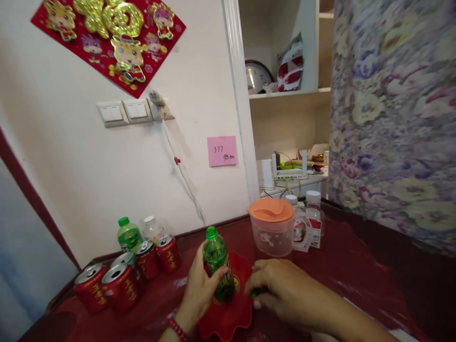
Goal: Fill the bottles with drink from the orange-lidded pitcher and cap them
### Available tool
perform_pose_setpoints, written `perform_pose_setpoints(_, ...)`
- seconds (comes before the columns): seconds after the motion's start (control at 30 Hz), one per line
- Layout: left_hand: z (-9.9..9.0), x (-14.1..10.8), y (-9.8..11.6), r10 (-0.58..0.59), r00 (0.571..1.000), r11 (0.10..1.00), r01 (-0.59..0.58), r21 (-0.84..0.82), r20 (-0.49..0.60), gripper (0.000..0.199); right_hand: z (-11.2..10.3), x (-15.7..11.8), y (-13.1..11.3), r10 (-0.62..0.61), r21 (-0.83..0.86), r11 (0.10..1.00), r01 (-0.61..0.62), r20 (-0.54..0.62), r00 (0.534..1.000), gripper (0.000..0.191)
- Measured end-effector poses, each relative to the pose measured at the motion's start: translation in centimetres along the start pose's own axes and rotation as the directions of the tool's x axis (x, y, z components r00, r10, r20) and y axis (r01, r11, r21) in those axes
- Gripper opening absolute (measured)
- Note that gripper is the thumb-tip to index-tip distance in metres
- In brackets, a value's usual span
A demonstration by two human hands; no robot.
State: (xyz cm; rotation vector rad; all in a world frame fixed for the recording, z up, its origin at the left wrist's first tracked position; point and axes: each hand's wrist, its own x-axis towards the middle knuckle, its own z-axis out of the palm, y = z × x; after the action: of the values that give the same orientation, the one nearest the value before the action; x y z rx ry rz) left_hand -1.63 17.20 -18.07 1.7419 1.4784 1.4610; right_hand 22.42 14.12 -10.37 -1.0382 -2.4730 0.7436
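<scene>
A: What are the fingers doing?
B: The left hand is wrapped around a green bottle, thumb across its front; its mouth is uncapped. The right hand has its fingers curled in on a small green piece, perhaps a cap, though it's mostly covered.

A: Where is the bottle?
B: Over the red plate, leaning a little. Whether its base touches, I can't tell.

A: What could go wrong?
B: If there's liquid inside, a hard squeeze or a tip could spill it, the mouth being bare. A loose pinch could let the small piece drop and roll across the table.

A: Counts?
B: One bottle in hand, one small piece, one plate. To the left, four red cans, one teal-rimmed can partly hidden among them, one green-capped bottle and one clear bottle. To the right, one jug, with at least two white-capped bottles behind it. On the wall, one pink note.
</scene>
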Motion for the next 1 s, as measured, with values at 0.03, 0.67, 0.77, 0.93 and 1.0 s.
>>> perform_pose_setpoints(0.03,0.0,0.0,-0.2,0.007,1.000,1.000,-0.007,-0.001,0.002,0.071,-0.2,0.1,-0.2,-0.033,0.079,0.996,0.035,-0.020,0.999,0.029)
perform_pose_setpoints(0.67,0.1,-0.6,-0.7,0.024,1.000,0.994,-0.023,-0.107,0.008,0.075,1.5,9.3,-1.2,0.135,0.619,0.690,0.376,-0.620,0.773,0.021)
perform_pose_setpoints(0.77,0.1,-0.7,-0.4,0.013,1.000,0.995,-0.012,-0.099,0.014,0.074,2.5,11.0,-0.9,0.138,0.652,0.648,0.394,-0.609,0.781,0.021)
perform_pose_setpoints(0.93,0.1,-0.8,-0.3,0.019,1.000,0.996,-0.017,-0.088,0.017,0.075,3.6,12.0,-0.4,0.107,0.654,0.660,0.369,-0.568,0.816,0.021)
perform_pose_setpoints(1.0,0.1,-0.9,-0.2,0.013,1.000,0.996,-0.012,-0.087,0.017,0.075,3.8,12.0,-0.2,0.097,0.639,0.684,0.351,-0.557,0.825,0.021)
